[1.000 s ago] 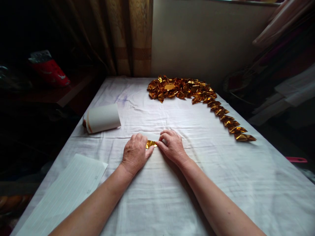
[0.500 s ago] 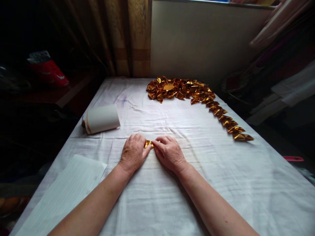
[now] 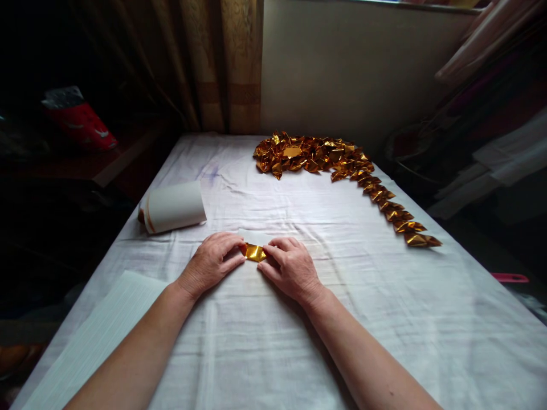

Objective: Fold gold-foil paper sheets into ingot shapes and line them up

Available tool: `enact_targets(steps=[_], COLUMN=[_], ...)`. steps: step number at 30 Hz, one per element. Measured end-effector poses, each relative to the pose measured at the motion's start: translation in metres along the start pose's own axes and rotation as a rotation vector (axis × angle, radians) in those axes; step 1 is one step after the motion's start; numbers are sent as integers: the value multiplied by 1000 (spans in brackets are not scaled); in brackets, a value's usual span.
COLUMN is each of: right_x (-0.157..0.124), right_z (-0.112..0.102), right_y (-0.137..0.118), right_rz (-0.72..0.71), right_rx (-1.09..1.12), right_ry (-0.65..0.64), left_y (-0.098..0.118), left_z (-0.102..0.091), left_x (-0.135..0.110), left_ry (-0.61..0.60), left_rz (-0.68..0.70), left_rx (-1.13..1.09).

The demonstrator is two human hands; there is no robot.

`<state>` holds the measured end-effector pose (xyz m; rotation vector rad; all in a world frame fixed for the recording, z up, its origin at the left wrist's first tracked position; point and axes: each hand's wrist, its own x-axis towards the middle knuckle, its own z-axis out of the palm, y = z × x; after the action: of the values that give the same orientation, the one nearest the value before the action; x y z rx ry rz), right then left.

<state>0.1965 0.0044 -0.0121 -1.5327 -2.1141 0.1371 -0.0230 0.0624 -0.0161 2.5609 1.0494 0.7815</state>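
Observation:
Between my hands, at the middle of the white-covered table (image 3: 384, 307), lies a small folded piece of gold foil paper (image 3: 255, 253). My left hand (image 3: 212, 260) pinches its left end between thumb and fingers. At the other end, my right hand (image 3: 291, 266) grips the foil with bent fingers, the thumb near its lower edge. Just behind the foil shows a strip of white paper (image 3: 255, 234), partly covered by my fingers.
A curving chain of folded gold foil pieces (image 3: 318, 154) lies at the back and right. To the left stand a white paper roll (image 3: 176, 208) on its side and lined sheets (image 3: 102, 324) under my left forearm. A red container (image 3: 83, 125) rests on a side shelf.
My left hand has shifted left along the foil, uncovering more of its gold face. The right hand has stayed nearly in place, its thumb now lower and further left.

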Motion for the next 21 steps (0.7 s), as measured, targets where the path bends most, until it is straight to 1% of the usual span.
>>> enact_targets(steps=[5,9,13,17,21], right_x=[0,0,1,1,1], right_z=[1,1,1,0,-1], right_y=[0,1,1,2,6], right_rz=[8,-1,-18,-13,-12], right_rx=[3,-11,-27,-34,7], right_ry=[6,-5,-5,-3,-9], left_y=[1,7,11,11,9], left_z=[1,1,1,2,4], left_x=[2,5,6,4,3], left_ry=[16,13,-2,-38,-31], left_rz=[59,60,33,45,38], left_rx=[109,154,154,152,141])
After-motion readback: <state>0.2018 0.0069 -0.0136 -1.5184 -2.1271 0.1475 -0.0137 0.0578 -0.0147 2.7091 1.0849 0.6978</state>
